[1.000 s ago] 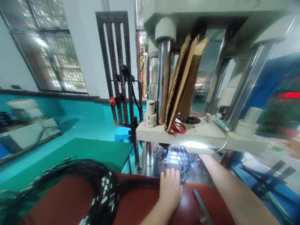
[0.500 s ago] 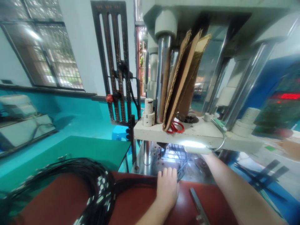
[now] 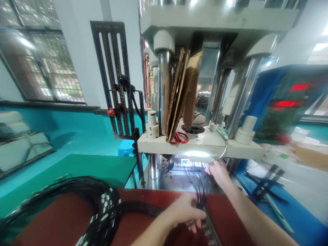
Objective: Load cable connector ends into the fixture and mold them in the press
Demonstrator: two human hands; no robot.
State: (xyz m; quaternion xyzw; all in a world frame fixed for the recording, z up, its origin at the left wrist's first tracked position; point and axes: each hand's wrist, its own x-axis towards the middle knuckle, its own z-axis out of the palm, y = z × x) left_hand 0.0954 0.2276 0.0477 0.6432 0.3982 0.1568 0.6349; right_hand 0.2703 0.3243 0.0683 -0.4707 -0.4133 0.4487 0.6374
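Note:
My left hand (image 3: 186, 212) is closed around a bunch of thin black cables (image 3: 198, 186) over the red-brown mat (image 3: 143, 222). The cables run from my left hand up to the lit opening (image 3: 188, 161) under the press platen. My right hand (image 3: 217, 171) is near that opening, fingers on the cables' far ends. A large coil of black cables (image 3: 102, 205) lies on the mat to the left.
A white press machine (image 3: 205, 20) with steel columns stands ahead. On its platen (image 3: 246, 148) are cardboard sheets (image 3: 179, 92), red scissors (image 3: 178, 137) and threaded plastic parts (image 3: 152, 123). A green table (image 3: 84, 167) is at left, a blue control cabinet (image 3: 289, 102) with red displays at right.
My left hand lifted off the mat's far edge and closed on the cables, drawing them toward me. My right hand came out from under the platen. The view shifted right.

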